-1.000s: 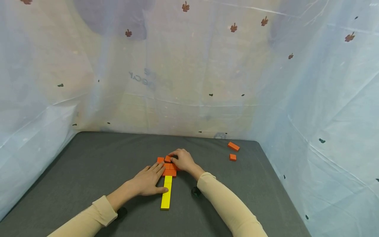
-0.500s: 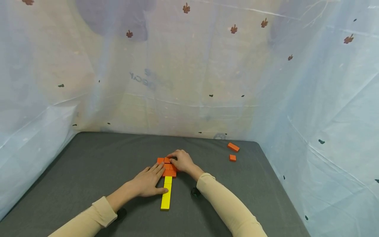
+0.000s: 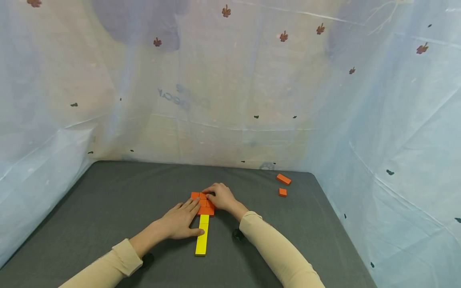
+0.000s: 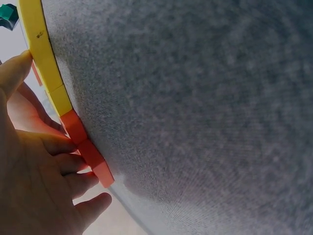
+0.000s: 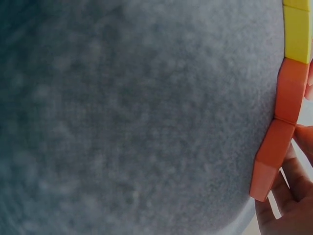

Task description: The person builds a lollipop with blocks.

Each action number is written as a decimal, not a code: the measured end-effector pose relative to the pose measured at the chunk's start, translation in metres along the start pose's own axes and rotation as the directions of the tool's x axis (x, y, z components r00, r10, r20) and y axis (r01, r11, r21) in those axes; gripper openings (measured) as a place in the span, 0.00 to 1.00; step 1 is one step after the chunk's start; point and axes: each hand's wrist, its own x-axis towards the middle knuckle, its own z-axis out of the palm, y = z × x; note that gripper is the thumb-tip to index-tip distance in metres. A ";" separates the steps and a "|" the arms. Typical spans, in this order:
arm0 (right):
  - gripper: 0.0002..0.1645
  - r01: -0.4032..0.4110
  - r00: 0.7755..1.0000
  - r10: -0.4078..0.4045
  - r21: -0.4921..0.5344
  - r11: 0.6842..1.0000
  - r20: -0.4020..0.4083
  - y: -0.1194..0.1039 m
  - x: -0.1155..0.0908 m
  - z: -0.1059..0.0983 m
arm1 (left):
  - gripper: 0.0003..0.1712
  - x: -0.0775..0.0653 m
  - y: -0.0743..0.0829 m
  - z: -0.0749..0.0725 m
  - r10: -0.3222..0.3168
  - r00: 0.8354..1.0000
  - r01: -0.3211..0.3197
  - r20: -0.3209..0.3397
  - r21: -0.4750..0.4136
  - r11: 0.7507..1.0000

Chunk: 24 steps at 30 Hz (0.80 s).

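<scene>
Several orange wooden blocks (image 3: pixel 206 210) lie packed together on the dark grey table, at the far end of a yellow strip of blocks (image 3: pixel 201 244). My left hand (image 3: pixel 178 221) lies flat with fingers spread, its fingertips on the left side of the orange group and its thumb on the yellow strip. From the right, my right hand (image 3: pixel 222 197) curls index finger and thumb about a small orange block (image 3: pixel 203 196) in the back row. In the left wrist view, fingertips press along the orange blocks (image 4: pixel 93 159). The right wrist view shows the orange side row (image 5: pixel 276 142) with fingers behind it.
Two loose orange pieces, a longer block (image 3: pixel 283 179) and a short one (image 3: pixel 282 192), lie at the table's back right. The grey tabletop (image 3: pixel 137 192) ends at hanging translucent sheeting (image 3: pixel 216 92) behind and on both sides.
The small orange block by my right fingertips has gone from tilted with a gap to lying flush against the row. My left hand has stayed in place.
</scene>
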 end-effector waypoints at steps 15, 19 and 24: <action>0.17 0.009 1.000 -0.009 0.016 1.000 0.001 0.002 0.000 -0.001 | 0.58 0.000 0.000 0.001 -0.001 1.000 0.001 -0.017 0.002 1.000; 0.18 0.024 1.000 -0.023 0.032 0.999 -0.018 0.002 -0.002 -0.006 | 0.59 0.000 0.001 0.000 -0.007 1.000 0.007 -0.009 -0.005 1.000; 0.19 0.044 0.998 -0.040 0.067 0.997 -0.058 0.008 -0.010 -0.019 | 0.59 0.001 0.002 0.000 -0.018 1.000 0.018 -0.003 0.009 1.000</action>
